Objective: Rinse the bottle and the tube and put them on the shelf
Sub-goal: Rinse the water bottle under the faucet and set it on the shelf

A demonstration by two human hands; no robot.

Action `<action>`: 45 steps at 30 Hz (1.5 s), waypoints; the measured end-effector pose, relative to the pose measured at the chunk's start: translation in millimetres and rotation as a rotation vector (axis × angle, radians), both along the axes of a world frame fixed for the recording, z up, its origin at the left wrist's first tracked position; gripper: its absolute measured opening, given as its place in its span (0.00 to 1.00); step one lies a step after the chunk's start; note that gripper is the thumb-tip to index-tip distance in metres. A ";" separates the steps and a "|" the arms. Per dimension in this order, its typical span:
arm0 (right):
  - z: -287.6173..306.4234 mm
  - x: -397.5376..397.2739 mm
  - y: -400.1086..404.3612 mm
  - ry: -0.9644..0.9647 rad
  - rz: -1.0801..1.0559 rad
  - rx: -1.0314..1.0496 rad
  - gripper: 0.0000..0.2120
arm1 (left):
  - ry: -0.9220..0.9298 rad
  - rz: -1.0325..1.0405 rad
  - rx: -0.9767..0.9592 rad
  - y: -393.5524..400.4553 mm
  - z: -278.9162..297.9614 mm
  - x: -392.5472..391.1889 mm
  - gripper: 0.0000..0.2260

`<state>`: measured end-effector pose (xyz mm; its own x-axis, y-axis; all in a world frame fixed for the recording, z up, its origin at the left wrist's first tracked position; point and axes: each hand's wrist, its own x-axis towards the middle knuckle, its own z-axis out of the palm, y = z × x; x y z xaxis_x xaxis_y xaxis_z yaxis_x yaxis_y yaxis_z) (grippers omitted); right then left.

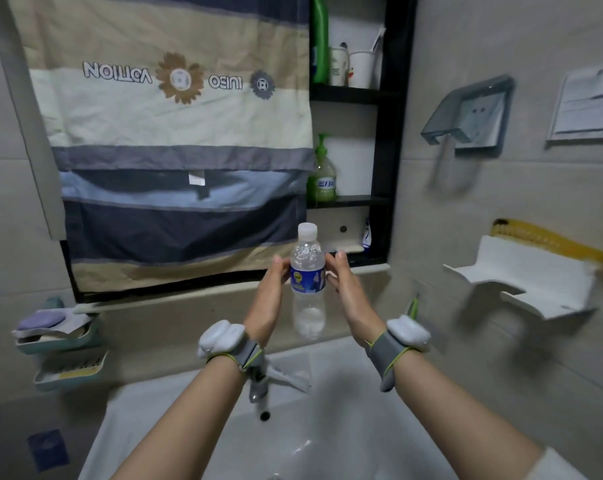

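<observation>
**Clear bottle held upright between both hands above the sink**

The person holds a clear plastic bottle (308, 282) upright, its white cap on top and a blue label around its middle. The left hand (270, 296) presses against the bottle's left side and the right hand (345, 289) against its right side, the fingers of both curled onto the label band so that the bottle is gripped between them. Each wrist carries a grey strap with a white device.

The bottle hangs above the back edge of the white sink (345, 420), just past the faucet (258, 386), which sits below the left wrist. Beyond the bottle stands a black shelf (386, 140); its middle level holds a green pump dispenser (322, 178) and its upper level a tall green bottle and white cups. A striped cloth (175, 140) hangs to the left of the shelf. Left of the sink, a soap rack (64, 341) is fixed to the wall. The tube cannot be made out with certainty.
</observation>
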<state>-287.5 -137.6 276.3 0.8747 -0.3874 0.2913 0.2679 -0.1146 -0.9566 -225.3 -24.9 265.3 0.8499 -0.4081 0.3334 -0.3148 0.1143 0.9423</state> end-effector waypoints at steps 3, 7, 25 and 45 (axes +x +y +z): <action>21.3 -2.1 -19.2 -0.022 -0.040 0.014 0.25 | -0.073 -0.042 0.004 -22.9 23.4 -3.3 0.24; 50.0 4.1 -45.1 -0.038 -0.099 -0.002 0.27 | -0.135 -0.107 -0.029 -49.7 52.7 -5.0 0.19; 169.0 91.7 -127.7 -0.230 -0.110 -0.054 0.29 | -0.322 -0.227 -0.107 -150.4 161.9 102.0 0.19; 182.9 200.0 -200.7 -0.210 -0.088 0.038 0.30 | -0.234 -0.143 -0.080 -222.2 178.1 192.3 0.20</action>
